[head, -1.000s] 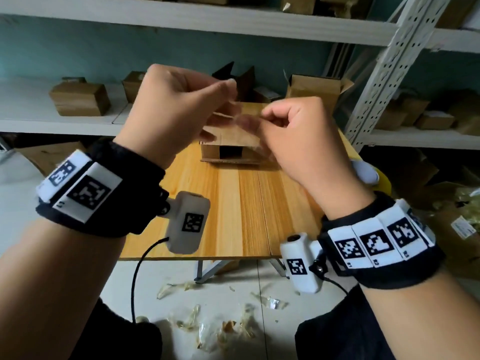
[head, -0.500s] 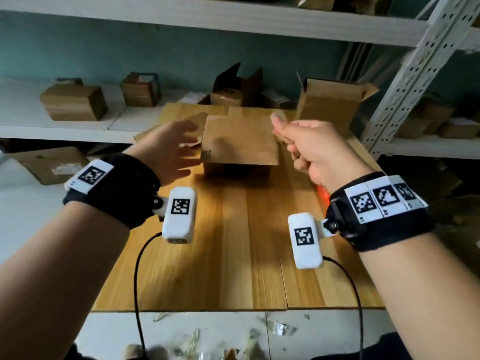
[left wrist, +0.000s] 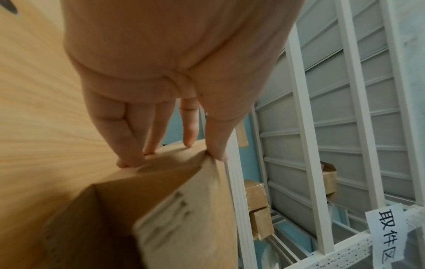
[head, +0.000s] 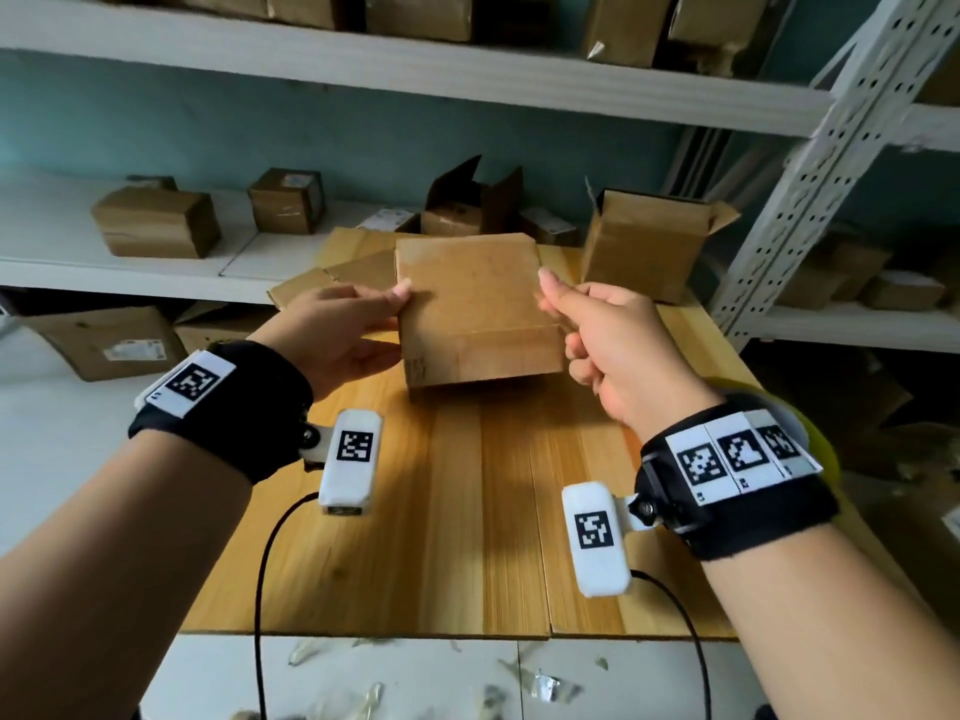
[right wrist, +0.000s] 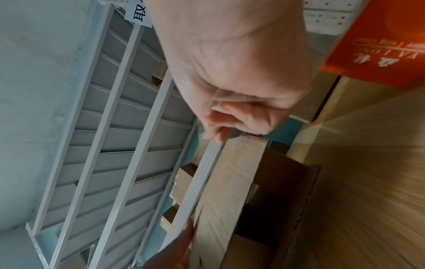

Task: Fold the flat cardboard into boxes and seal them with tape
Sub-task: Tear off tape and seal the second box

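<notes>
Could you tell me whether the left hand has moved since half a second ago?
Yes. The left hand has closed in rightward onto the cardboard box and grips its left edge.

Box point(head: 470, 309) between hands: matt brown cardboard, slightly scuffed. Table point(head: 467, 537) beneath hands: pale wood, smooth, visible grain. Rack upright point(head: 810, 163) beyond right hand: white perforated metal, probably painted. Wristbands point(head: 228, 407): black cloth.

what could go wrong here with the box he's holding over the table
Three risks, as a judgement:
1. The left hand holds the box only at its edge with thumb and fingertips, so that grip may slip.
2. The right hand pinches just the opposite edge; the thin cardboard could bend or crease.
3. The end facing the left wrist camera is open, so the box could skew or collapse before taping.
</notes>
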`<state>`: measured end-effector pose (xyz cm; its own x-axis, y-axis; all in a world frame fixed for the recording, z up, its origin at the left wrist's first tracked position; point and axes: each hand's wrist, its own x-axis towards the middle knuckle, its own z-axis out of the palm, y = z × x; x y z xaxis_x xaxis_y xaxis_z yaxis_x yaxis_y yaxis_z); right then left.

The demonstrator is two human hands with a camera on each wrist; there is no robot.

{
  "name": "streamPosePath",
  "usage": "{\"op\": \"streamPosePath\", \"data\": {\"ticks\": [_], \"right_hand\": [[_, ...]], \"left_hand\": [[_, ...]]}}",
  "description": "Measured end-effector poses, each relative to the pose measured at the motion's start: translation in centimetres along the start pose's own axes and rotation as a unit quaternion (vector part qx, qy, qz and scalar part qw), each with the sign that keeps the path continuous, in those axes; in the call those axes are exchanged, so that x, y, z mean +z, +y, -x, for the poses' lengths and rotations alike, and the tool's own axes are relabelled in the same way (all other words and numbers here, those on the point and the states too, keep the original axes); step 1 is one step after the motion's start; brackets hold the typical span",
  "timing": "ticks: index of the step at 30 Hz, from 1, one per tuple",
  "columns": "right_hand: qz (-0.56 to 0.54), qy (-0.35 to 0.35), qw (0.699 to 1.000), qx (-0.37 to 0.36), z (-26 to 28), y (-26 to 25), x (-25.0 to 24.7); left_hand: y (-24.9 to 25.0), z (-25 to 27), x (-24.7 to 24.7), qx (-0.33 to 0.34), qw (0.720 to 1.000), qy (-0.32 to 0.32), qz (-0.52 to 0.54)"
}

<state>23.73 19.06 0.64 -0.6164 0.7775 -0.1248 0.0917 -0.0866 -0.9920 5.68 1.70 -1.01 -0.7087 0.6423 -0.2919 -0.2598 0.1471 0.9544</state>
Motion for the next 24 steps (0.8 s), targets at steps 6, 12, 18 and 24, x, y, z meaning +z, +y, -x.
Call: {"op": "streamPosePath", "data": {"ticks": [6,12,18,24], "right_hand": [[-0.051,-0.034,0.998,0.011,2.6,0.6,-1.3],[-0.067,-0.079,0.993,0.048,5.1,1.7,-3.9],[-0.080,-0.127,0.986,0.078,6.4,1.2,-5.0],[-0.083,-0.115,0.987,0.081,6.6,0.8,-6.1]], "left_hand": [[-0.9,2.4,0.1,0.037,0.998,-0.034,-0.042],[-1.1,4.7,1.1,0.103,0.991,-0.071,-0.048],[-0.5,6.4,2.3,0.105,0.994,-0.007,-0.020],[-0.6,6.8,2.8,0.114,0.991,0.009,-0.065]]}}
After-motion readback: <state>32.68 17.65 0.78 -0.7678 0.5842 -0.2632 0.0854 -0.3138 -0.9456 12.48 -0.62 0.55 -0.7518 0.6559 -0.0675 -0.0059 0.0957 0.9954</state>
